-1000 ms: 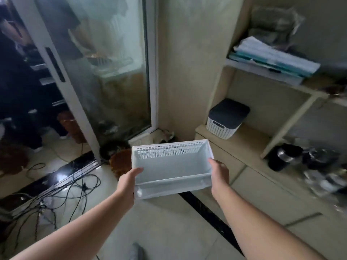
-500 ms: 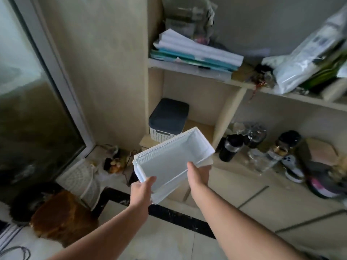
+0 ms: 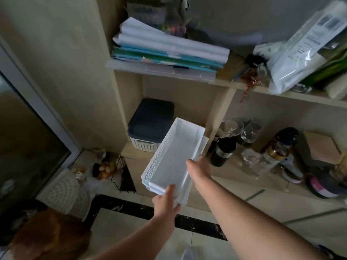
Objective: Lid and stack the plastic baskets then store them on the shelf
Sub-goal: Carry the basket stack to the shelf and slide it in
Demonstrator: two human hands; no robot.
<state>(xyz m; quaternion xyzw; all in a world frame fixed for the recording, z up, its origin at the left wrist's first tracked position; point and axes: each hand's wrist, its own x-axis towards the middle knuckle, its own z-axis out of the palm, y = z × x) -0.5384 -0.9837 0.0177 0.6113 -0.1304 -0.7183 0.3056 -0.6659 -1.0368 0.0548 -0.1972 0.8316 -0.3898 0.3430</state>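
Viewpoint: a person's head camera is looking down past two bare forearms toward a beige shelf unit [image 3: 221, 109] against a wall.
White baskets [image 3: 172, 162]: a long white plastic basket, with perforated side walls, is sitting nested in at least one more of the same kind. The stack is being held in the air, pointing away and to the right, its far end reaching in front of the lower left compartment of the shelf unit.
Left hand [image 3: 166, 200]: it is gripping the near end of the stack, thumb lying over the rim, fingers wrapping below.
Right hand [image 3: 200, 166]: it is clasping the right long side of the stack, fingers hidden behind the wall.
Lidded basket [image 3: 150, 124]: a white woven-look basket wearing a dark lid is standing inside the lower left compartment, just beyond the held stack.
Upper shelf: a pile of papers and folders [image 3: 169, 51] is lying on a clear flat case; a clear plastic bag [image 3: 304, 45] is leaning to the right.
Lower right compartment: a dark tumbler [image 3: 222, 152], wine glasses [image 3: 250, 131] and a flask [image 3: 279, 147] are crowding together.
Floor: pale tiles with a black strip [image 3: 131, 207].
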